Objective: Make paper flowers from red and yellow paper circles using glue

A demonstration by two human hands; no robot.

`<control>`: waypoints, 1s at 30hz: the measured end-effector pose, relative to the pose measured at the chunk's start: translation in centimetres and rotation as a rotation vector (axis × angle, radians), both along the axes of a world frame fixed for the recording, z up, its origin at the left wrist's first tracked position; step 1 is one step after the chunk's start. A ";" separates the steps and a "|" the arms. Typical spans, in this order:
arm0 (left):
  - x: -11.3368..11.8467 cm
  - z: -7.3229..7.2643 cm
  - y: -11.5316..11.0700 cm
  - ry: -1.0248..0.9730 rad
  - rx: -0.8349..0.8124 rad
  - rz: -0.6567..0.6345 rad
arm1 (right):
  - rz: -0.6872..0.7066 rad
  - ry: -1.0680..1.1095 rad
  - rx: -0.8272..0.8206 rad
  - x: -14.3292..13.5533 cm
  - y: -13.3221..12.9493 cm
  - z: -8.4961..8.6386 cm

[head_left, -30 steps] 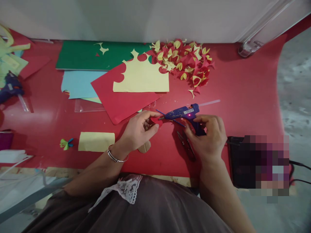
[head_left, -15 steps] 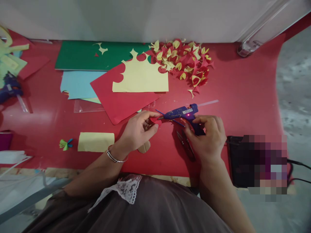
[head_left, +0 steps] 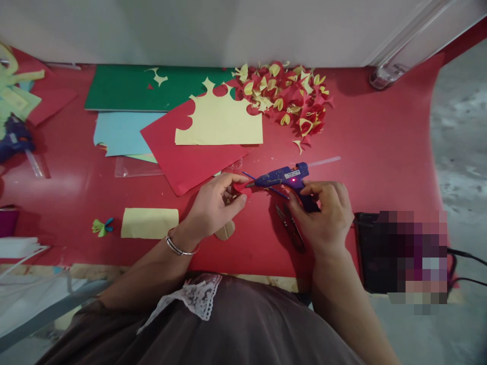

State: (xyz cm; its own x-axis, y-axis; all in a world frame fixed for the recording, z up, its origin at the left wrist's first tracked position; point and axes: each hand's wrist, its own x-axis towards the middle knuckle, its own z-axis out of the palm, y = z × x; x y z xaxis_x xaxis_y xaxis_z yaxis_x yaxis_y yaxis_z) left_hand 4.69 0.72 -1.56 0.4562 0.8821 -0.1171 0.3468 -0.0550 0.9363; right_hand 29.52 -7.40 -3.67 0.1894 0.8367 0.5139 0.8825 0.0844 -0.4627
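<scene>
Between the thumb and fingers of my left hand (head_left: pixel 215 205) is a small red paper piece (head_left: pixel 242 189). The nozzle of a blue glue gun (head_left: pixel 276 176) meets that paper at its right side. My right hand (head_left: pixel 325 215) is closed on the glue gun's handle, and a red light glows on its body. A clear glue stick (head_left: pixel 325 161) sticks out of the gun's back end. Just below the gun lie small thread snips (head_left: pixel 291 228). Partly hidden under my left wrist is a round brownish piece (head_left: pixel 225 230).
Cut yellow paper (head_left: pixel 224 124) overlaps a red sheet (head_left: pixel 182 172), beside a heap of red and yellow paper bits (head_left: pixel 289 96). A green board (head_left: pixel 122 86) is behind. At left are a yellow strip (head_left: pixel 150 223), a small paper flower (head_left: pixel 102 227) and another glue gun (head_left: pixel 17 139).
The whole view has shifted very slightly. Both hands, the red paper and the glue gun keep the same position relative to each other.
</scene>
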 end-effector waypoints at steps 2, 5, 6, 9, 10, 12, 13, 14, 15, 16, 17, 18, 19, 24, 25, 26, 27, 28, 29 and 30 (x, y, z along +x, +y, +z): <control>0.0 -0.1 0.0 0.001 0.002 -0.001 | 0.006 0.007 0.007 0.0 0.0 0.0; -0.1 -0.1 0.0 0.008 0.000 -0.007 | 0.004 0.007 0.018 0.0 0.1 0.0; -0.1 -0.1 0.1 0.008 0.002 -0.009 | 0.004 0.005 0.022 0.0 0.1 0.0; -0.1 0.0 0.0 0.005 0.016 -0.006 | 0.012 -0.004 0.034 0.0 0.2 0.0; -0.1 0.1 0.0 0.009 0.023 -0.005 | 0.012 -0.004 0.036 0.0 0.2 0.0; -0.1 0.2 0.0 0.023 0.039 -0.003 | 0.005 -0.004 0.030 0.0 0.2 0.0; -0.1 0.3 0.0 0.032 0.047 -0.002 | -0.002 -0.005 0.026 -0.1 0.2 0.0; -0.1 0.3 0.0 0.041 0.055 -0.002 | -0.006 -0.008 0.023 -0.1 0.2 0.0; -0.1 0.4 0.0 0.048 0.063 -0.002 | -0.008 -0.014 0.023 -0.1 0.2 0.0; -0.1 0.4 0.0 0.053 0.073 -0.002 | -0.008 -0.021 0.030 -0.1 0.2 0.1; -0.1 0.4 0.0 0.056 0.081 -0.004 | -0.006 -0.028 0.038 -0.1 0.2 0.1; -0.2 0.4 0.0 0.057 0.089 -0.004 | -0.004 -0.033 0.044 -0.2 0.2 0.1; -0.2 0.4 0.0 0.058 0.099 -0.002 | -0.006 -0.035 0.045 -0.2 0.2 0.1; -0.1 0.2 0.0 0.017 0.107 0.021 | -0.032 -0.017 0.025 -0.2 0.2 0.1; 0.0 0.1 0.0 -0.026 0.075 0.031 | -0.035 -0.012 0.024 -0.2 0.2 0.1; 0.0 0.1 0.1 -0.084 0.026 0.042 | -0.040 -0.006 0.025 -0.3 0.2 0.1; 0.1 0.0 0.1 -0.149 -0.033 0.052 | -0.047 0.003 0.025 -0.3 0.2 0.1; 0.2 0.0 0.2 -0.213 -0.095 0.058 | -0.057 0.014 0.022 -0.2 0.2 0.1; 0.3 -0.1 0.2 -0.271 -0.150 0.060 | -0.067 0.029 0.019 -0.2 0.2 0.0; 0.3 -0.2 0.3 -0.316 -0.195 0.059 | -0.078 0.046 0.015 -0.2 0.2 0.0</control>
